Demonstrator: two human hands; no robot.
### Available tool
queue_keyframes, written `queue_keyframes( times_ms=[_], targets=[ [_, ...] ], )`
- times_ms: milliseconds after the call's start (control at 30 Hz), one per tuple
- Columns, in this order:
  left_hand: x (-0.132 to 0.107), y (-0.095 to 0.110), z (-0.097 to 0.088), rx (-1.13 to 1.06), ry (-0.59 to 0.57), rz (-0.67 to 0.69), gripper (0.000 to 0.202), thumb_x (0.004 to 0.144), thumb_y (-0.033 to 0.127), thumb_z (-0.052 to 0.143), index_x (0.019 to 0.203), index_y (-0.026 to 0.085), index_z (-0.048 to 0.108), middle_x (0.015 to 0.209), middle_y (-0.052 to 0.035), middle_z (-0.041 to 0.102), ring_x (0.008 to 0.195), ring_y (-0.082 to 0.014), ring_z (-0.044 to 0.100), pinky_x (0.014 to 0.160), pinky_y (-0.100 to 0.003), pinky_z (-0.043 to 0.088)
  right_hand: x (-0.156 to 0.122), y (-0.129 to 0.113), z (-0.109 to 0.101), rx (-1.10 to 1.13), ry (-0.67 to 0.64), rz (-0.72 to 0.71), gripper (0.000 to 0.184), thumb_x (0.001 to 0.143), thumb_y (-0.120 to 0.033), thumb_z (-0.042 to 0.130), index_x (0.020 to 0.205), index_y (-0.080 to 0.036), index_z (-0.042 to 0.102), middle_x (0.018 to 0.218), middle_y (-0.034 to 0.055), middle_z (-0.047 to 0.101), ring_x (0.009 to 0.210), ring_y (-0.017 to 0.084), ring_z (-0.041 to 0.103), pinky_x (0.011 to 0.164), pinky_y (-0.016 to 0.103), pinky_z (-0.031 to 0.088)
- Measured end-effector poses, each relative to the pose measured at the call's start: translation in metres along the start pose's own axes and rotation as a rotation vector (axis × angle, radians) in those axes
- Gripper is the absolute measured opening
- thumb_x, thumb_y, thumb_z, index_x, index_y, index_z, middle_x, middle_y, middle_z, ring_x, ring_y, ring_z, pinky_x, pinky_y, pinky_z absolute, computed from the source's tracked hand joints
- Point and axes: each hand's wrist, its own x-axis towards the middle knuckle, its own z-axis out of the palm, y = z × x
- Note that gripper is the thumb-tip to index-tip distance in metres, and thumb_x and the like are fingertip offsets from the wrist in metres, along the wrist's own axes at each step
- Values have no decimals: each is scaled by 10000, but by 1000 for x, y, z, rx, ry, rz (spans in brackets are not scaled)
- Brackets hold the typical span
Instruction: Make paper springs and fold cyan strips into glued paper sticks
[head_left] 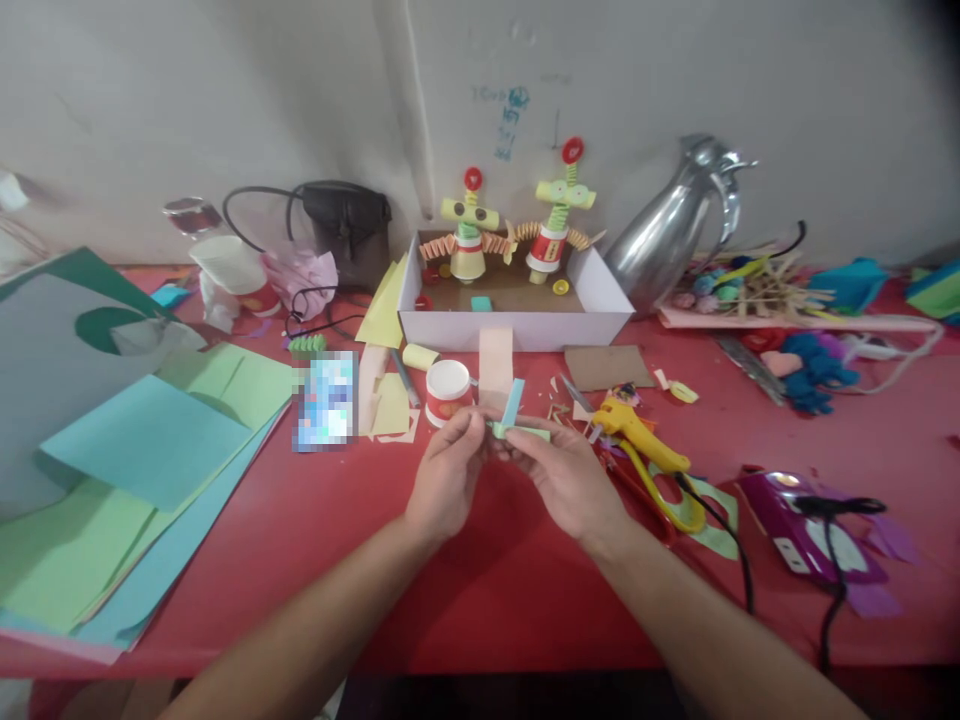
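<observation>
My left hand (448, 475) and my right hand (566, 470) meet over the table, fingers closed on two crossed paper strips. The blue paper strip (514, 402) stands up between them. The green paper strip (536, 434) runs sideways under my right thumb, its other end hidden by my fingers. Just behind my left hand is a white and red paper cup (448, 385), upside down. A peach paper strip (496, 365) leans against the white box (517, 330) further back. In that box stand two paper-cup figures (469, 250) with folded-strip arms.
A yellow glue gun (641, 435) and yellow-handled scissors (667, 500) lie right of my hands, with a corded purple power strip (810, 530) beyond. Coloured paper sheets (150, 440) cover the left side. A metal jug (671, 235) and black bag (349, 235) stand by the wall.
</observation>
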Motion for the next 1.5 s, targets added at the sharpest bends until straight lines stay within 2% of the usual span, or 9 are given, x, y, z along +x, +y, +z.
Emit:
queue_keyframes(
  times_ms=[233,333,400,533,667,1000,1133,1267,1500],
  targets=[
    [-21,23,10,495,101,174,165,874,282,627,1031,231,636,1029,-46,643,787,-147,597,754,-312,484,0,4,-9,3,184,46,228,585,-257,889,769,-196,769,725,2,717,641,93,576,615,216,486],
    [-49,42,-24,1065,140,405,92,878,260,614,825,231,683,898,-56,665,868,-200,599,806,-339,459,-1,7,-12,5,206,59,241,585,-244,898,776,-197,759,716,-2,712,622,84,574,595,202,490],
    [-69,53,-60,1444,310,508,131,870,288,619,772,235,687,803,-56,664,833,-226,582,821,-371,441,-3,7,-11,6,183,60,234,602,-245,893,784,-198,754,735,2,718,634,85,581,601,202,498],
    [-94,66,-119,1895,572,250,333,949,337,454,1185,219,658,960,-94,662,832,-250,592,711,-365,438,-5,6,-9,-13,178,54,238,602,-249,894,787,-196,753,760,16,729,653,92,599,618,211,512],
    [-94,67,-125,2095,565,34,515,975,409,388,1455,228,435,936,-82,626,789,-255,587,637,-351,406,-5,6,-9,-28,190,58,265,569,-253,910,778,-193,759,740,17,726,658,101,605,616,220,524],
    [-88,64,-115,2248,502,-43,518,989,487,305,1444,287,449,981,-103,613,837,-284,598,695,-376,417,-8,6,-8,-78,147,74,243,596,-270,892,785,-190,763,763,25,730,653,108,598,622,245,512],
    [-80,77,-124,2018,642,-33,551,974,487,350,1452,216,386,1096,-128,630,862,-286,623,678,-371,435,-8,6,-8,-70,152,77,246,601,-271,891,797,-198,763,756,17,726,648,101,590,617,234,505],
    [-63,97,-150,1820,760,194,503,943,459,437,1345,158,474,1139,-150,612,966,-278,606,797,-382,468,-8,6,-9,-77,148,76,243,603,-281,892,794,-207,762,764,18,723,658,111,594,614,241,517],
    [-62,93,-170,1945,670,428,351,924,388,518,1202,205,631,1162,-141,605,1145,-283,517,1039,-460,339,-7,3,-15,-59,165,100,249,608,-284,897,814,-228,770,789,27,732,706,132,628,638,245,544]
  ],
)
